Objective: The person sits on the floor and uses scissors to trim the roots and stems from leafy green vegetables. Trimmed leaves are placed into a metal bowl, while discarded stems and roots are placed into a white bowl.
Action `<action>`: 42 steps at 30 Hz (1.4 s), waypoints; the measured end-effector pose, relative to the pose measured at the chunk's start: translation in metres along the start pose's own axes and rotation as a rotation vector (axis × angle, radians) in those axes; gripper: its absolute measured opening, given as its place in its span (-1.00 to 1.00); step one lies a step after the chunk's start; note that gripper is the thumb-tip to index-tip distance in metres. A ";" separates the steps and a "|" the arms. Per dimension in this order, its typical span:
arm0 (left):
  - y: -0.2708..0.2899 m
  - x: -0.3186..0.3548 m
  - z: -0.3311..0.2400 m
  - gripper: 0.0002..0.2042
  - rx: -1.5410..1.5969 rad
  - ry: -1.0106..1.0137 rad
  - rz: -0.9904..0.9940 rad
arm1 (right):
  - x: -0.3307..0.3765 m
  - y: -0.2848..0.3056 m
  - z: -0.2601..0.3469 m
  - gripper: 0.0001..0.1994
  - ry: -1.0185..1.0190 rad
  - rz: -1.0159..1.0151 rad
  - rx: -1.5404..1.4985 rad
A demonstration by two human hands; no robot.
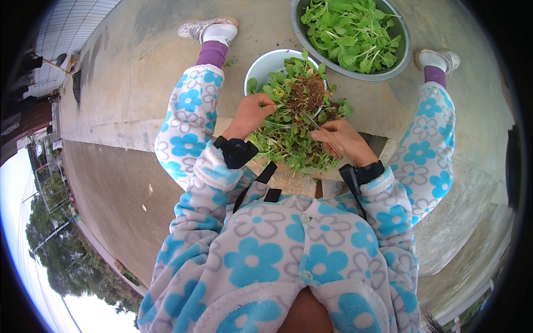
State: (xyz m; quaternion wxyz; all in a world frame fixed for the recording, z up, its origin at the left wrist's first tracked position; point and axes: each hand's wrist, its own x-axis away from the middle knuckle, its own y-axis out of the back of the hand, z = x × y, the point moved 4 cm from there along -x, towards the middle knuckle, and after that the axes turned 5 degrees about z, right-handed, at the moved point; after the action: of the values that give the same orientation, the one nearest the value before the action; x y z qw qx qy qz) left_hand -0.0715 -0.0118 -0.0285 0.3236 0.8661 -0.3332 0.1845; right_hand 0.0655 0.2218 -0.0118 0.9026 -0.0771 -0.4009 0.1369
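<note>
Metal basin (401, 58) holds picked greens (351, 30); both hands' grips pinch rooted greens (297, 111) over white bowl (261, 66).

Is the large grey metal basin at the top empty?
No, the large grey metal basin is filled with loose green leaves heaped across its inside.

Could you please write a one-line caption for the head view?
Seated person's left hand grips rooted leafy greens while the right hand trims them with scissors, above a pale bowl beside a metal basin of greens.

Green leaves (351, 30) in a grey metal basin (404, 53), brown roots (306, 93), pale blue bowl (265, 65), blue-flowered white pyjamas (277, 250).
</note>
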 end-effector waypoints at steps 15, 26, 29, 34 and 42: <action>-0.023 0.031 0.003 -0.75 0.188 0.055 -0.060 | -0.031 -0.032 -0.009 -0.56 0.083 0.040 0.177; -0.028 0.036 -0.009 -0.74 0.049 0.027 0.032 | -0.034 -0.030 -0.014 -0.50 0.187 -0.022 0.262; -0.029 0.036 -0.008 -0.75 0.066 0.070 0.091 | -0.034 -0.031 -0.015 -0.51 0.151 -0.033 0.235; -0.028 0.036 -0.008 -0.75 0.033 0.059 0.105 | -0.026 -0.029 -0.010 -0.55 0.112 -0.022 0.213; 0.021 0.030 -0.069 -0.76 -0.073 -0.042 0.153 | -0.009 -0.018 -0.006 -0.57 0.046 0.048 0.209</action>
State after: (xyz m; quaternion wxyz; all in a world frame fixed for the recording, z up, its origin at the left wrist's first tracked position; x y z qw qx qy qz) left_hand -0.0720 0.0094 0.0464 0.3326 0.8295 -0.4117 0.1782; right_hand 0.0677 0.2014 -0.0177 0.9112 0.0050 -0.3615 0.1977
